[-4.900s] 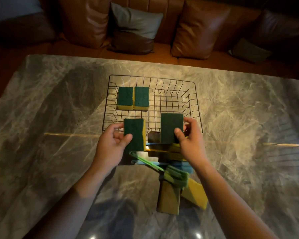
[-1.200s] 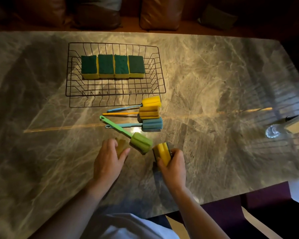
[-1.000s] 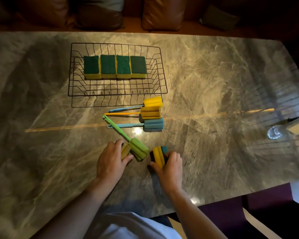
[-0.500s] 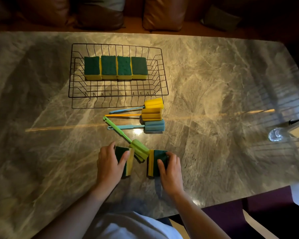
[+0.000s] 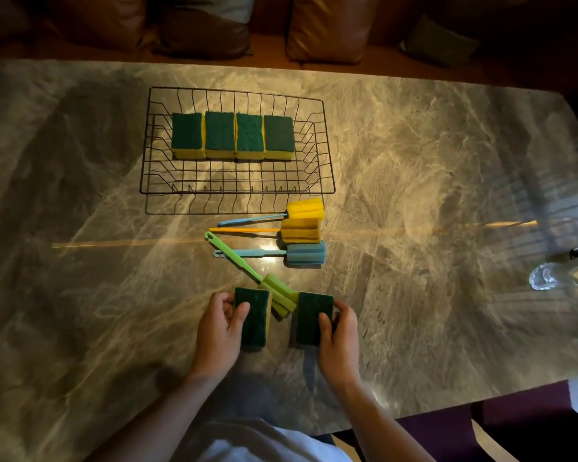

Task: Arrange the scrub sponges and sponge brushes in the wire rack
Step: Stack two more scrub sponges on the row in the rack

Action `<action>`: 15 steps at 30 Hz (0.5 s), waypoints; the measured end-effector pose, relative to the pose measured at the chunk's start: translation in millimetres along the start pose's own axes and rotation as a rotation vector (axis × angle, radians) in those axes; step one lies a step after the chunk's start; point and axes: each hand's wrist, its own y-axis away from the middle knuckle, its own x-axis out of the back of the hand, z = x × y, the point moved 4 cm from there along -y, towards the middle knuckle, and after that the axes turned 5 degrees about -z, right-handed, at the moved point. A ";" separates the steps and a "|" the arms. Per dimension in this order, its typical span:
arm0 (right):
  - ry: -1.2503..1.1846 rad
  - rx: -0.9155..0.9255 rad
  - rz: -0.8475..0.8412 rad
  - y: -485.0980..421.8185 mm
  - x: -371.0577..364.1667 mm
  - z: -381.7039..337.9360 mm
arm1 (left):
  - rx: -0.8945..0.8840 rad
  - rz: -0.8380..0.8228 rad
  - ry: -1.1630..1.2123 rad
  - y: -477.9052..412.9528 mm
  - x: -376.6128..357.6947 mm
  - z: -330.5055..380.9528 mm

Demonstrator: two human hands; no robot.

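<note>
The black wire rack (image 5: pixel 327 168) stands on the marble table with several green-and-yellow scrub sponges (image 5: pixel 233 136) in a row along its far side. In front of it lie sponge brushes: a yellow-headed one with a blue handle (image 5: pixel 306 208), an orange one (image 5: pixel 301 231), a blue one (image 5: pixel 306 254) and a green one (image 5: pixel 277 295) set diagonally. My left hand (image 5: pixel 219 331) grips a scrub sponge (image 5: pixel 253 320), green face up, left of the green brush head. My right hand (image 5: pixel 337 335) grips another scrub sponge (image 5: pixel 309 315) to the right of it.
A clear glass object (image 5: pixel 544 281) and a dark item sit at the table's right edge. Brown leather cushions (image 5: pixel 327 28) line a sofa beyond the far edge. The table's near edge runs just below my forearms.
Earlier both hands set sponges into the rack, then reached back to the near pile. Over the last second they turned two sponges green side up and lifted them slightly beside the green brush.
</note>
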 end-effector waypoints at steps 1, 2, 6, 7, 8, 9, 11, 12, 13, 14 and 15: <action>0.011 0.017 0.021 -1.2 2.2 -3.8 | -0.031 0.016 0.004 -0.8 2.8 6.8; 0.013 0.030 0.046 -2.5 5.2 -8.1 | -0.056 0.027 0.017 -1.9 6.6 13.9; -0.027 0.069 0.137 -13.5 21.0 -29.7 | -0.094 0.052 0.113 -14.1 28.1 43.3; -0.032 0.082 0.149 -18.4 24.1 -38.3 | -0.104 0.073 0.124 -20.4 35.3 50.5; -0.033 0.099 0.156 -24.3 26.4 -48.4 | -0.116 0.102 0.129 -27.7 42.9 57.8; -0.034 0.118 0.158 -31.4 27.7 -60.2 | -0.133 0.133 0.129 -36.1 50.8 65.0; -0.038 0.169 0.140 -48.6 26.8 -88.9 | -0.179 0.186 0.119 -56.1 66.6 80.5; -0.042 0.198 0.126 -58.3 24.5 -104.9 | -0.198 0.206 0.112 -67.5 74.2 88.4; -0.049 0.224 0.113 -69.0 21.2 -121.1 | -0.209 0.225 0.111 -80.2 81.6 95.7; -0.056 0.246 0.102 -81.0 17.0 -136.7 | -0.209 0.243 0.118 -93.6 88.8 102.4; -0.063 0.262 0.089 -93.9 11.9 -151.4 | -0.205 0.261 0.124 -107.9 96.0 108.4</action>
